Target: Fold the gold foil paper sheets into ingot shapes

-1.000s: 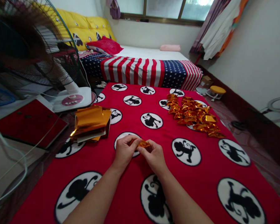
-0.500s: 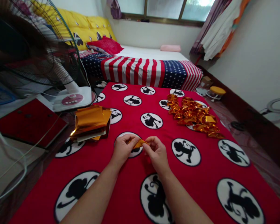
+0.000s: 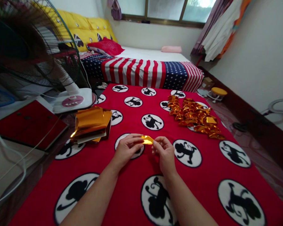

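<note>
A small folded piece of gold foil paper point(image 3: 147, 140) is stretched between my two hands, just above the red cloth. My left hand point(image 3: 128, 147) pinches its left end between thumb and fingers. At the other end, my right hand point(image 3: 163, 150) grips the paper's right tip with thumb and forefinger. To the left lies a stack of flat gold foil sheets point(image 3: 93, 121), uneven at its edges. On the right side, several folded gold foil pieces point(image 3: 193, 116) sit bunched together in rows.
The red cloth with monkey prints point(image 3: 136, 182) covers the surface under my hands. At the left, a fan point(image 3: 72, 97) stands with its blades turning, beside a dark red panel point(image 3: 28, 121). A bed point(image 3: 141, 72) is at the far end, and a yellow stool point(image 3: 219, 91) at the right.
My right hand has shifted right, and my hands are farther apart. More of the foil piece shows between them, now flatter and brighter.
</note>
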A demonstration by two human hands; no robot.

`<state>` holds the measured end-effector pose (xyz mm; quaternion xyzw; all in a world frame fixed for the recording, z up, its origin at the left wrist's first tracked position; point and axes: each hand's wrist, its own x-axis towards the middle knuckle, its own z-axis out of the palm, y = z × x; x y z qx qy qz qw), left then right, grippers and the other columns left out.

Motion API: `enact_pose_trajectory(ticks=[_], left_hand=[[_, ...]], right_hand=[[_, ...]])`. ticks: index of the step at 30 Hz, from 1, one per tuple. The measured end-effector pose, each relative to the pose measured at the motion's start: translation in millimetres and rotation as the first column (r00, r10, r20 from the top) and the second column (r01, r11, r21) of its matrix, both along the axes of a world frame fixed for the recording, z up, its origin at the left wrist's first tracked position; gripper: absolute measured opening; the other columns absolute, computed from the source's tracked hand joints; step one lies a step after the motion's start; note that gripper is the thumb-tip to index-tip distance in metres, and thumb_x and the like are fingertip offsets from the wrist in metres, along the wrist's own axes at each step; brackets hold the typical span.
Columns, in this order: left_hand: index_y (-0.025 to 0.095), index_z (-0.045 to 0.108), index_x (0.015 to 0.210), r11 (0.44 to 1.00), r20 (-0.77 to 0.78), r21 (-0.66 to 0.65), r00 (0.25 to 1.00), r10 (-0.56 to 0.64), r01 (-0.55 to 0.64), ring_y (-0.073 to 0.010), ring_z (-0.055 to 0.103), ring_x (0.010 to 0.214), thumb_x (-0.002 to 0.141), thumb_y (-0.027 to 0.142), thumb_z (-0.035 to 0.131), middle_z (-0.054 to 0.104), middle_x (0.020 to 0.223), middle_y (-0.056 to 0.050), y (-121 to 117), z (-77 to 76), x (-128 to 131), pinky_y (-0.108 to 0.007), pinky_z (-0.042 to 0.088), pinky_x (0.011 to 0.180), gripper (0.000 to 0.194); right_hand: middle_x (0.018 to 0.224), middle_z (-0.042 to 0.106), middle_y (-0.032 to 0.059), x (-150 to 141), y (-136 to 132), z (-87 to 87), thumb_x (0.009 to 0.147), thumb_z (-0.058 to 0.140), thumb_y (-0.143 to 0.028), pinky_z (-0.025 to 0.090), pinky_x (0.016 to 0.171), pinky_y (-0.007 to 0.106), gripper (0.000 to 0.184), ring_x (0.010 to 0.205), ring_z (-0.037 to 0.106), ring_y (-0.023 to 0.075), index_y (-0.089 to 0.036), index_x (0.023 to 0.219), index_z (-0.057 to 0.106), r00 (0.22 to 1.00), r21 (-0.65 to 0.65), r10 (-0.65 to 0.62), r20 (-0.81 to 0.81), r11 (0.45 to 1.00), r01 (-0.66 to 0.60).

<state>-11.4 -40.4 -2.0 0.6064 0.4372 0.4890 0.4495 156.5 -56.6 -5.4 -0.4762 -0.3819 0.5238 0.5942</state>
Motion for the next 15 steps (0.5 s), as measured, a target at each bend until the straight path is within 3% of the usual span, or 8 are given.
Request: enact_pose_trajectory(ticks=[3, 9, 12, 15], left_hand=[[0.018, 0.076, 0.090, 0.999, 0.012, -0.024, 1.000, 0.025, -0.024, -0.0209, 0.068, 0.093, 0.077, 0.031, 0.070, 0.073, 0.100, -0.010, 1.5, -1.7, 0.1, -0.032, 0.054, 0.084, 0.019], [0.014, 0.073, 0.082, 0.968, 0.044, -0.238, 0.994, 0.098, -0.085, -0.0138, 0.063, 0.053, 0.076, 0.043, 0.068, 0.069, 0.061, -0.003, 1.4, -3.7, 1.6, -0.021, 0.048, 0.051, 0.030], [0.014, 0.071, 0.077, 0.961, 0.018, -0.254, 0.993, 0.119, -0.111, -0.0115, 0.057, 0.047, 0.077, 0.047, 0.066, 0.064, 0.056, -0.001, 1.7, -4.5, 1.9, -0.019, 0.041, 0.044, 0.034], [0.015, 0.066, 0.066, 0.979, -0.045, -0.174, 0.994, 0.097, -0.104, -0.0100, 0.051, 0.048, 0.079, 0.046, 0.064, 0.058, 0.053, 0.001, 1.4, -2.3, 1.8, -0.019, 0.037, 0.045, 0.034]], right_hand=[[0.060, 0.059, -0.0039, -0.6, -0.9, 1.3, 0.082, 0.066, -0.037, 0.040, 0.047, 0.019, 0.021, 0.047, 0.050, 0.0081, -0.018, 0.084, 0.059, 0.995, 0.026, 0.082, 0.064, 0.996, -0.084], [0.050, 0.050, -0.0065, -3.1, -3.0, 5.3, 0.083, 0.063, -0.044, 0.028, 0.038, 0.018, 0.027, 0.039, 0.040, 0.0065, -0.018, 0.080, 0.059, 0.983, 0.002, 0.100, 0.152, 0.995, -0.101], [0.046, 0.044, -0.0076, -3.3, -3.4, 4.8, 0.083, 0.062, -0.047, 0.023, 0.037, 0.019, 0.030, 0.037, 0.034, 0.0064, -0.018, 0.076, 0.059, 0.981, -0.016, 0.090, 0.175, 0.996, -0.088], [0.052, 0.048, -0.0058, -3.3, -2.8, 5.5, 0.080, 0.065, -0.044, 0.028, 0.042, 0.020, 0.028, 0.043, 0.037, 0.0073, -0.018, 0.072, 0.061, 0.971, 0.033, 0.055, 0.231, 0.997, -0.064]])
